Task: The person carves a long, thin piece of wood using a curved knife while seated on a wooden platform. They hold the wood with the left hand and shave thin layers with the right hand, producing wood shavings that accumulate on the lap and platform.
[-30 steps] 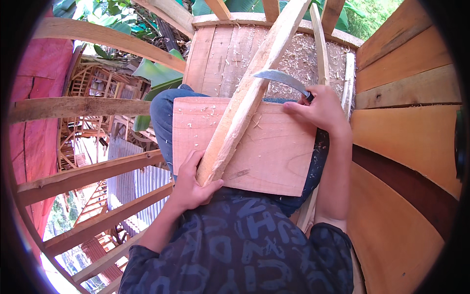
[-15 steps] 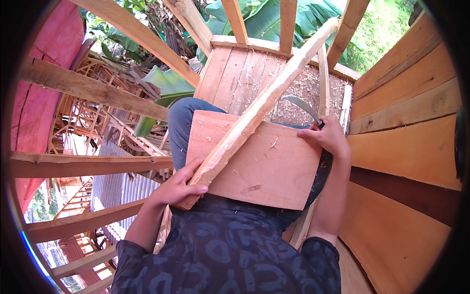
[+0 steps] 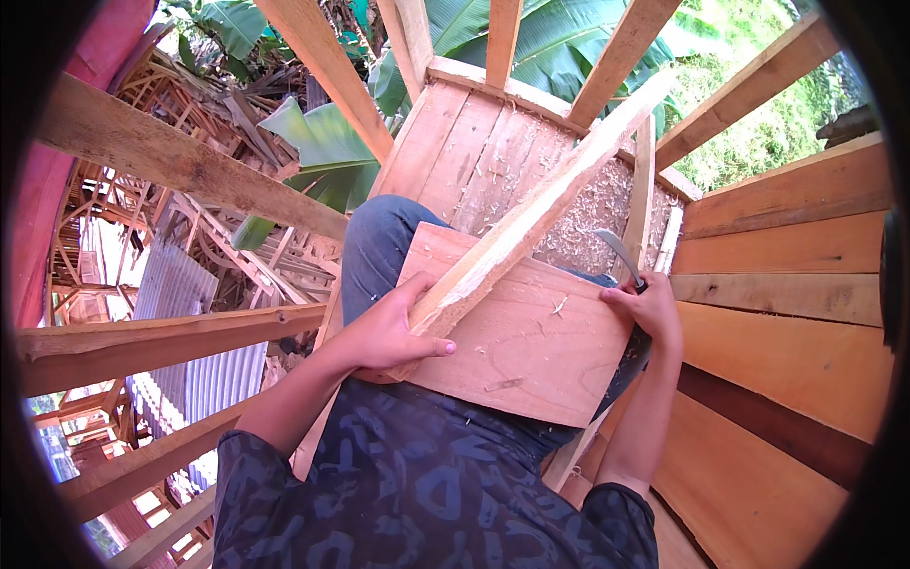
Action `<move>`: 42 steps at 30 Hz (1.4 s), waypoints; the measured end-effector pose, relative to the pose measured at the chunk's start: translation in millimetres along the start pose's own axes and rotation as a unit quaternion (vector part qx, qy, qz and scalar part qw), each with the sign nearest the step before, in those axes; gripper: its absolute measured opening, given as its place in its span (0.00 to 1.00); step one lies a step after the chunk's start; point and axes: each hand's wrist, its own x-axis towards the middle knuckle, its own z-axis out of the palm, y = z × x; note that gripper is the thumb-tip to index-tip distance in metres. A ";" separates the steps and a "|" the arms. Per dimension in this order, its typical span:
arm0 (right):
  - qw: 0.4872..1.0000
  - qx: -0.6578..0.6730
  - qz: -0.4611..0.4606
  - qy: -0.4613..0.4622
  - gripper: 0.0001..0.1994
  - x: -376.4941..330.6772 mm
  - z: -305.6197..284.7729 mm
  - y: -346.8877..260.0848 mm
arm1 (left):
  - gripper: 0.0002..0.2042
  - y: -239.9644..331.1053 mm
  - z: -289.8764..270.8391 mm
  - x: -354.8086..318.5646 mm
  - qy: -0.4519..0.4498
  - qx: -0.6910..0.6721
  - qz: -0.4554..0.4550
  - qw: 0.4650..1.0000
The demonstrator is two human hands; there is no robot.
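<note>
A long squared wooden stick, its upper face pale and freshly cut, slants from lower left to upper right over a flat wooden board lying across my lap. My left hand is closed around the stick's near end at the board's left edge. In my right hand is a knife with a curved blade; its dark handle is mostly hidden by my fingers. My right thumb rests at the board's upper right corner. The blade points up and left, apart from the stick. A wood shaving lies on the board.
Shavings litter the plank floor beyond my knees. Wooden rails fan out at the left and far side, and a plank wall stands close at right. Banana leaves and corrugated metal sheets show outside.
The whole view has shifted and tilted slightly. My left hand and the stick's near end have moved up and right. My right hand still holds the knife by the board's corner.
</note>
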 end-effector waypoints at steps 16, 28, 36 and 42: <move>1.000 0.012 0.022 0.014 0.17 1.5 6.1 -7.3 | 0.34 -1.3 -10.1 -37.3 -0.003 0.092 0.009 0.996; 0.970 0.097 -0.146 0.169 0.28 -54.7 40.4 -27.2 | 0.38 -10.2 37.4 -41.4 0.143 0.352 0.023 0.925; 0.987 -0.095 -0.116 0.061 0.28 -70.7 100.5 -95.0 | 0.42 -29.8 35.2 -35.7 0.109 0.414 0.057 0.902; 0.977 -0.167 -0.122 0.046 0.27 -68.0 107.3 -107.8 | 0.44 -38.6 26.9 -29.7 0.075 0.353 0.088 0.929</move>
